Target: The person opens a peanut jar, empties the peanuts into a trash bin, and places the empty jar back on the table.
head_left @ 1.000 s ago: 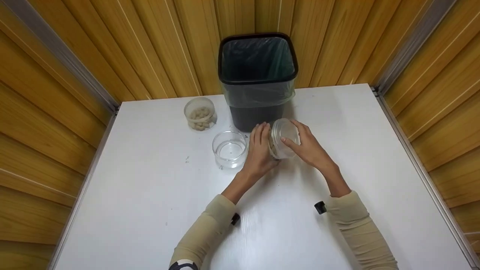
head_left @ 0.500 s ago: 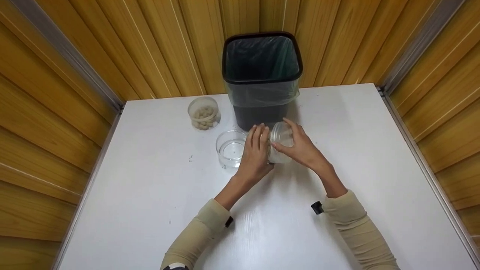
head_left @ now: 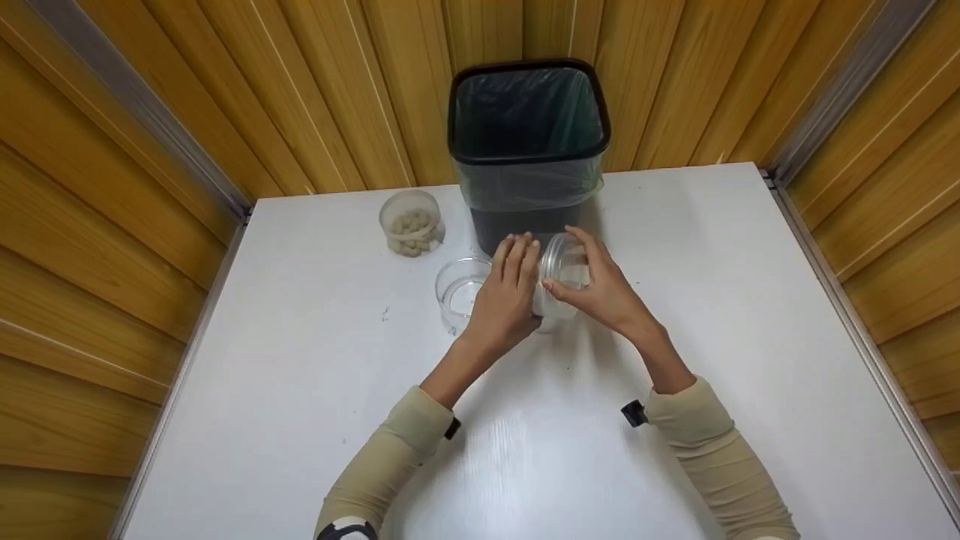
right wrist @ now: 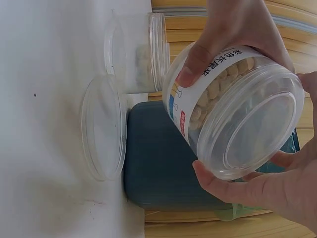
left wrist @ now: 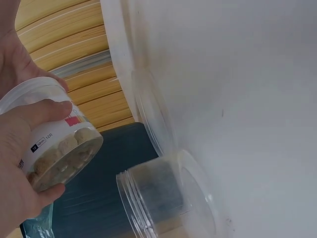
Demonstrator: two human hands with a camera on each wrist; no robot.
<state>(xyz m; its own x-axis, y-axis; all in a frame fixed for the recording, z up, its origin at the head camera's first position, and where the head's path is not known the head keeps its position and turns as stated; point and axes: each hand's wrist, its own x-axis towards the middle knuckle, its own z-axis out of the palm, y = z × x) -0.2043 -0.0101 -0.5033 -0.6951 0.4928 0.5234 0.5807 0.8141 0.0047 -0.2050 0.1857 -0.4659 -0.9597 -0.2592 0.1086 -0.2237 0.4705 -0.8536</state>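
My left hand [head_left: 504, 300] grips a clear jar [left wrist: 57, 131] around its white printed label. Beige pellet-like pieces fill part of it, and it is tilted onto its side above the table. The fingers and thumb of my right hand [head_left: 616, 296] hold the rim of the translucent lid [right wrist: 262, 130] at the jar's right end. To the left stands an open clear jar [left wrist: 151, 196] with nothing visible in it, partly behind my left hand in the head view. Below the held jar, a clear round disc like a lid [right wrist: 103, 128] lies flat on the table.
A dark bin [head_left: 517, 225] with a plastic liner stands at the back of the white table [head_left: 315, 337], just beyond the hands. Left of it is an open tub [head_left: 411, 217] of beige pieces. Wood-patterned walls [head_left: 300, 90] enclose the back and sides.
My right hand has shifted left, closer to my left hand, its fingers now further around the lid. Both hands and the held jar have then risen slightly in the head view.
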